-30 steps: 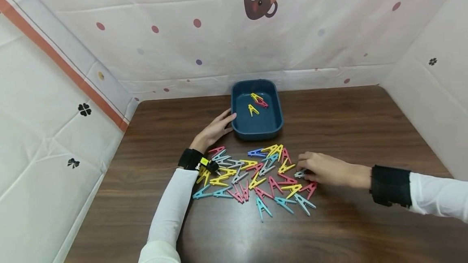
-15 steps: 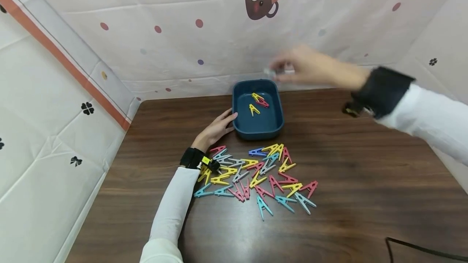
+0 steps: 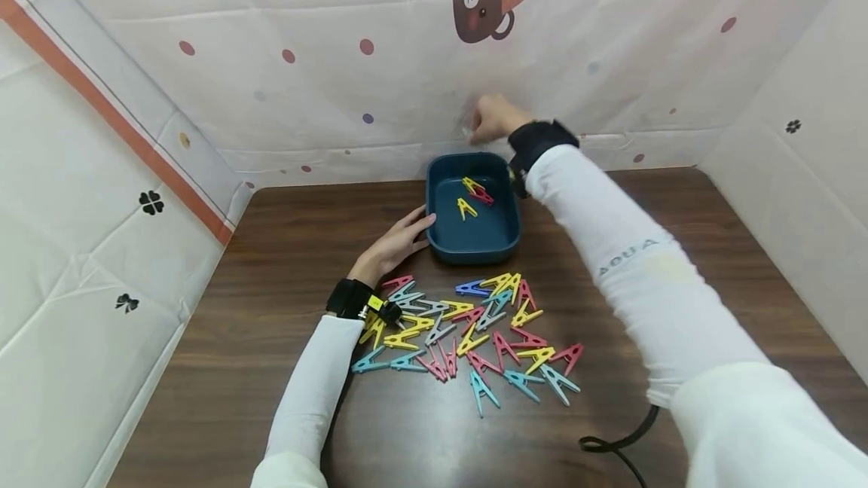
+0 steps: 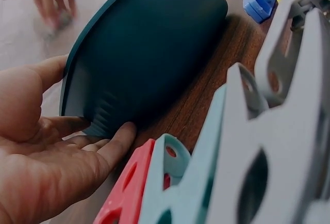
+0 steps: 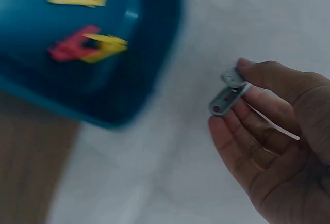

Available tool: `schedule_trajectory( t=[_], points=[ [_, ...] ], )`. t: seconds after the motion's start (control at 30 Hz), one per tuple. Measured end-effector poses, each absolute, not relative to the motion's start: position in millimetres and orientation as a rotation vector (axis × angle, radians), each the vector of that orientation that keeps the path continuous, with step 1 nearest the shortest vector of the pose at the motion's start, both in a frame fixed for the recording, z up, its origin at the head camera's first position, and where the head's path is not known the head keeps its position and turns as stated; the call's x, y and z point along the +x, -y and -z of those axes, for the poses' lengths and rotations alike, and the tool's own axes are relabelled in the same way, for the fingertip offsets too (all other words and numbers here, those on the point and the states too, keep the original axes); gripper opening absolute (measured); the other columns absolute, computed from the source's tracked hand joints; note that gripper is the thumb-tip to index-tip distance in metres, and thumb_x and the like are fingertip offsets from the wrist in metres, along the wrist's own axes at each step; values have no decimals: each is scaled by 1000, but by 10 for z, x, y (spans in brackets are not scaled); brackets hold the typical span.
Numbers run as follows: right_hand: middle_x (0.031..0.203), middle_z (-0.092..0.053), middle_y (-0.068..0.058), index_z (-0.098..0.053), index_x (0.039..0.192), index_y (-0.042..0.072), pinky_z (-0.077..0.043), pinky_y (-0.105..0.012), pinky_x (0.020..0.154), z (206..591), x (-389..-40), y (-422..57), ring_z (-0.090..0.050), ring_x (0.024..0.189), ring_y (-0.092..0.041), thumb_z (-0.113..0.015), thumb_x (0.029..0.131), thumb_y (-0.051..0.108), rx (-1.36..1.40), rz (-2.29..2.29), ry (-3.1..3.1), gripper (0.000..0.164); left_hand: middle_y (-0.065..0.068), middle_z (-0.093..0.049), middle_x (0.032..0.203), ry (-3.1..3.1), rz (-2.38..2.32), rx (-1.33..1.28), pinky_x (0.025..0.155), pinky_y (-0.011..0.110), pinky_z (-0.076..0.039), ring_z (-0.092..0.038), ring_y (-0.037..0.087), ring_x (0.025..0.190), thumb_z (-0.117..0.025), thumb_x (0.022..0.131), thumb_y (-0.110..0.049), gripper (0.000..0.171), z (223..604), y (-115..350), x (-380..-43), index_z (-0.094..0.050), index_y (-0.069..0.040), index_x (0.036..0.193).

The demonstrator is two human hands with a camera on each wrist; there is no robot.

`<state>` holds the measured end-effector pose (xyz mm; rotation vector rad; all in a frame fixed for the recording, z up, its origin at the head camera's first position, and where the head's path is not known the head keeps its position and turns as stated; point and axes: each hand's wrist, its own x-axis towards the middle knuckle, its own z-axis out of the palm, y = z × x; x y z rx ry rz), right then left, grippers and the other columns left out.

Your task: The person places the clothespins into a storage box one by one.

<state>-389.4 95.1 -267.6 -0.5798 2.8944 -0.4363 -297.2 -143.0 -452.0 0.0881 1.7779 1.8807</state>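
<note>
Above the far rim of the blue bin point(image 3: 473, 257), my right hand point(image 3: 498, 117) pinches a grey clothespin point(image 5: 227, 99) between thumb and fingertips. In the right wrist view the clothespin is apart from the bin. My left hand point(image 3: 392, 248) touches the bin's left side, its fingers fairly straight against the rim and outer wall point(image 4: 149, 48). Inside the bin lie a red clothespin point(image 3: 483, 196) and two yellow ones, including a yellow clothespin point(image 3: 466, 208) set apart. Part of the left hand's contact is hidden behind the rim in the left wrist view.
Several loose clothespins, such as a light-blue clothespin point(image 3: 482, 391) and a dark-blue clothespin point(image 3: 472, 288), are spread on the wooden table point(image 3: 285, 398) before the bin. A printed white sheet point(image 3: 305, 81) rises behind. A black cable point(image 3: 620, 443) hangs by the right sleeve.
My right hand has lifted the grey clothespin from the pile's right side, moved up and away, then left to above the bin's far edge. The left hand keeps its place.
</note>
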Motion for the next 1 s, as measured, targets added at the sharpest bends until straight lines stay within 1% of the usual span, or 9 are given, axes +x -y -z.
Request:
schedule_trajectory(
  t=[0.07,0.2,0.3,0.43,0.57,0.67,0.8,0.9,1.0],
  points=[
    [105,-67,-16,-73,107,-5,-52,-37,80,2920,-3886,-906,-57,90,-25,-69,94,15,-518,406,-2833,25,2,-16,172,-1780,-1878,95,128,47,-28,-21,21,159,-55,106,-38,70,4524,1422,-2963,-18,-25,165],
    [111,-69,-18,-74,110,-4,-55,-36,79,3293,-3830,-889,-59,89,-24,-71,94,12,-433,404,-2752,23,2,-18,172,-1773,-1888,100,128,47,-28,-22,21,158,-55,107,-38,70,4530,1365,-2961,-19,-24,165],
    [105,-72,-17,-75,107,-4,-55,-34,77,3446,-3777,-937,-61,85,-22,-73,93,10,-409,414,-2733,20,2,-19,172,-1766,-1883,98,128,47,-28,-24,20,157,-55,107,-38,69,4534,1310,-2968,-20,-23,165],
    [102,-74,-16,-76,104,-2,-56,-36,80,3547,-3739,-994,-65,87,-23,-73,94,11,-395,384,-2724,17,1,-19,171,-1762,-1873,100,127,47,-28,-25,20,157,-56,106,-39,70,4540,1264,-2985,-21,-24,165],
    [115,-73,-19,-75,113,-1,-58,-42,91,3636,-3734,-1015,-68,102,-29,-72,95,12,-388,348,-2687,23,1,-19,172,-1767,-1871,104,127,47,-28,-24,20,157,-56,106,-39,70,4541,1254,-2998,-21,-24,164],
    [120,-71,-20,-74,117,-1,-57,-44,96,3686,-3731,-1038,-67,107,-31,-72,95,12,-400,335,-2683,26,1,-18,172,-1762,-1871,106,127,47,-28,-23,19,158,-56,106,-39,70,4541,1251,-2997,-20,-24,165],
    [119,-71,-21,-75,117,-2,-57,-45,95,3675,-3726,-1105,-67,107,-32,-71,96,14,-493,336,-2684,26,2,-16,172,-1753,-1865,112,128,47,-28,-22,20,158,-55,106,-39,70,4541,1249,-2991,-19,-24,165],
    [120,-70,-24,-72,120,-5,-57,-47,96,3531,-3690,-1159,-67,109,-35,-68,98,13,-664,349,-2696,29,2,-16,172,-1750,-1866,109,128,47,-28,-22,20,158,-55,106,-38,70,4543,1247,-2992,-19,-24,165],
    [114,-71,-25,-70,120,-8,-57,-49,93,3266,-3571,-1222,-68,105,-36,-67,98,10,-898,389,-2756,29,2,-17,172,-1744,-1876,108,128,48,-27,-22,21,158,-55,106,-38,70,4547,1239,-2994,-19,-24,165]
  ],
)
